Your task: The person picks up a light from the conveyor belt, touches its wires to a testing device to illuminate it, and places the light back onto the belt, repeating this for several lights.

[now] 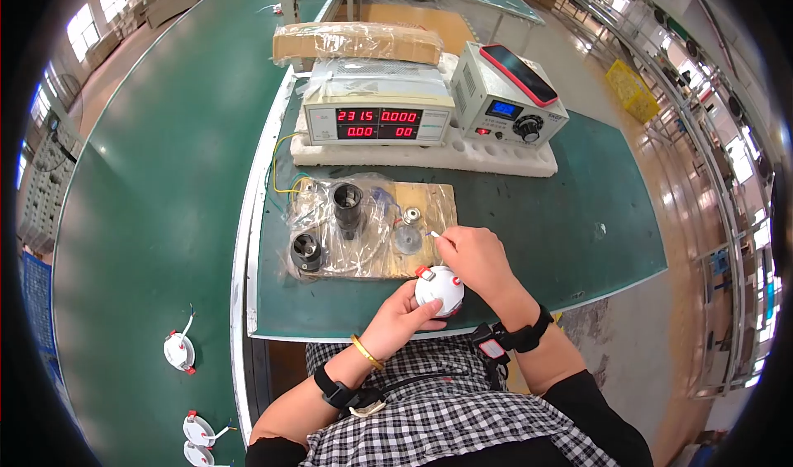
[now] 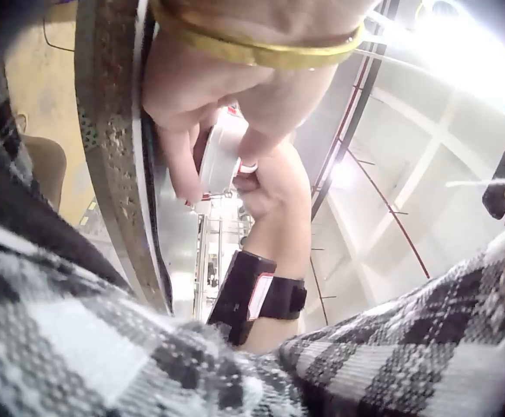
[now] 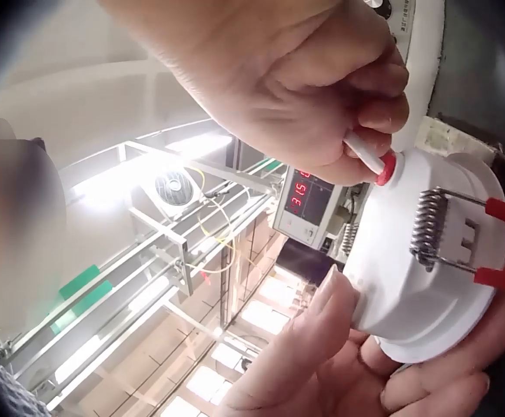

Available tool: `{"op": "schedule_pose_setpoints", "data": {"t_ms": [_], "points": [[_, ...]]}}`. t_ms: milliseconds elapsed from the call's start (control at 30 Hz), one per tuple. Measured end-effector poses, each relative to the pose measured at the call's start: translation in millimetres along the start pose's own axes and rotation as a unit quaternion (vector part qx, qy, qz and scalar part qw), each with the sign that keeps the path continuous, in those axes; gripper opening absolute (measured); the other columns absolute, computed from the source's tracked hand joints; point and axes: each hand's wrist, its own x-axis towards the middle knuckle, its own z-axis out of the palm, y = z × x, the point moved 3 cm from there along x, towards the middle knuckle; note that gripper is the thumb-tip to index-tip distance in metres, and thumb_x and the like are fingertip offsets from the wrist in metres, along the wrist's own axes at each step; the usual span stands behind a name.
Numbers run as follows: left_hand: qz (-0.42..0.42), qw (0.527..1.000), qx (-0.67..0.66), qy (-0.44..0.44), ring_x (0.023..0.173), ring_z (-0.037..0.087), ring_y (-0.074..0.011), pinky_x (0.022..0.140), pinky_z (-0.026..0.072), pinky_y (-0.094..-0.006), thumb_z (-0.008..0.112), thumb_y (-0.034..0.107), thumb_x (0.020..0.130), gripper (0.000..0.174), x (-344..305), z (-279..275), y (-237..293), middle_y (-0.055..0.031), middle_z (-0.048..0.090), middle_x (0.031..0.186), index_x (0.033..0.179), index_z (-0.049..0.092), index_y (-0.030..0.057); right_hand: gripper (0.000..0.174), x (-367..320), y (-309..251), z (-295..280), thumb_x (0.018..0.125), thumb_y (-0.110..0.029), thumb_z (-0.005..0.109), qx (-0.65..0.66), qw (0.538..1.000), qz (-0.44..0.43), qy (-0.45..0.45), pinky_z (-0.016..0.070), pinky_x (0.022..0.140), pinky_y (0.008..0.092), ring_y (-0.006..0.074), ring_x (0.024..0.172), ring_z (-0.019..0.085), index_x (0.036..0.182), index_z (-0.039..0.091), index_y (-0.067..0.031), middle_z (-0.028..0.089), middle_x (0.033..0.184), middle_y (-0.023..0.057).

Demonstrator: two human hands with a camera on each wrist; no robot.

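A white round downlight (image 1: 441, 292) with red-tipped spring clips is held in my left hand (image 1: 398, 312), near the table's front edge. In the right wrist view, the left thumb and fingers grip the downlight (image 3: 413, 252) by its sides. My right hand (image 1: 479, 259) pinches the white cable (image 3: 365, 152) that leaves the housing through a red grommet (image 3: 386, 168). The cable's tip (image 1: 434, 234) sticks out past the right fingers, close to a clear disc (image 1: 408, 239) and a round metal contact (image 1: 411, 215) on a wooden board (image 1: 425, 194).
Black lamp sockets (image 1: 348, 207) under plastic film stand on the board. Behind it, a power meter (image 1: 378, 124) with red digits and a dial box (image 1: 516, 108) carrying a phone (image 1: 519, 75) rest on white foam (image 1: 496, 160). Several downlights (image 1: 179, 350) lie on the left table (image 1: 132, 244).
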Motion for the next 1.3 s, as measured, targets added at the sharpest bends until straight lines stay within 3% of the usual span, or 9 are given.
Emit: {"op": "schedule_pose_setpoints", "data": {"t_ms": [200,333,467,533,633,800,900,1067,1300], "points": [[-0.001,1.0,-0.007,-0.012,0.109,0.059,-0.0212,0.084,0.0553,-0.0335,0.052,0.015,0.096,0.044,4,-5,-4,-0.0115,0.056,0.122,0.134,0.036,0.0017,0.025,13,-7,4,0.084,-0.025,0.054,-0.082,0.995,0.004,-0.049,0.0524,0.067,0.0453,0.0349,0.07,0.065,0.074,0.067,-0.0049,0.066,0.073,0.0156],[-0.06,0.998,-0.008,-0.004,0.1,0.064,-0.0254,0.083,0.0557,-0.032,0.05,0.017,0.097,0.045,1,-2,4,-0.0138,0.055,0.123,0.136,0.031,0.0027,0.025,22,-6,8,0.084,-0.025,0.055,-0.102,0.993,-0.001,-0.062,0.0525,0.067,0.0454,0.0351,0.07,0.066,0.075,0.068,-0.0048,0.066,0.073,0.0172],[-0.022,0.998,-0.056,0.017,0.1,0.063,-0.0244,0.082,0.056,-0.0321,0.053,0.017,0.096,0.047,2,-5,-3,-0.0137,0.054,0.122,0.133,0.031,-0.002,0.026,23,-7,11,0.083,-0.024,0.054,-0.121,0.991,-0.016,-0.061,0.0515,0.066,0.0462,0.0363,0.069,0.064,0.073,0.068,-0.0047,0.064,0.071,0.0183],[0.032,0.999,-0.006,0.023,0.105,0.06,-0.0221,0.088,0.0538,-0.0325,0.053,0.013,0.096,0.044,8,-12,-9,-0.0132,0.053,0.123,0.132,0.034,-0.0033,0.026,23,-9,11,0.083,-0.024,0.054,-0.12,0.991,-0.014,-0.056,0.0515,0.066,0.0461,0.0363,0.069,0.064,0.073,0.068,-0.0046,0.064,0.071,0.0184],[-0.037,0.992,-0.12,-0.013,0.111,0.058,-0.0263,0.094,0.0511,-0.0348,0.05,0.007,0.095,0.042,6,-10,-4,-0.0174,0.051,0.126,0.133,0.033,-0.0023,0.026,22,-9,11,0.084,-0.025,0.054,-0.117,0.991,-0.015,-0.059,0.0513,0.065,0.0466,0.0367,0.068,0.064,0.073,0.067,-0.0045,0.064,0.07,0.0183],[-0.056,0.988,-0.143,-0.009,0.112,0.058,-0.0282,0.096,0.0505,-0.0345,0.05,0.006,0.095,0.041,2,-9,0,-0.0163,0.051,0.126,0.132,0.036,-0.0021,0.026,22,-8,13,0.084,-0.025,0.055,-0.113,0.992,-0.024,-0.056,0.0512,0.062,0.0462,0.037,0.065,0.063,0.072,0.067,-0.0048,0.063,0.068,0.0187],[-0.025,0.992,-0.121,-0.006,0.11,0.059,-0.0279,0.096,0.05,-0.0337,0.051,0.012,0.097,0.04,3,-9,-3,-0.0174,0.05,0.127,0.131,0.037,-0.0036,0.026,22,-6,13,0.083,-0.024,0.055,-0.112,0.992,-0.033,-0.049,0.0511,0.061,0.0458,0.0368,0.064,0.063,0.071,0.066,-0.0043,0.063,0.067,0.0192],[-0.074,0.982,-0.176,0.012,0.107,0.06,-0.0242,0.094,0.0506,-0.0311,0.048,0.026,0.099,0.045,6,-11,-7,-0.0162,0.053,0.125,0.129,0.042,-0.0076,0.023,20,-9,10,0.081,-0.023,0.057,-0.117,0.991,-0.032,-0.052,0.0525,0.062,0.0452,0.0353,0.066,0.066,0.074,0.068,-0.0038,0.065,0.068,0.0189],[-0.067,0.986,-0.145,0.037,0.105,0.062,-0.0256,0.093,0.0512,-0.0314,0.05,0.023,0.098,0.042,8,-10,-14,-0.0168,0.057,0.12,0.125,0.045,-0.0099,0.023,21,-8,11,0.082,-0.023,0.057,-0.134,0.988,-0.029,-0.066,0.0527,0.061,0.0447,0.0353,0.066,0.066,0.074,0.068,-0.0034,0.065,0.068,0.0188]]}}
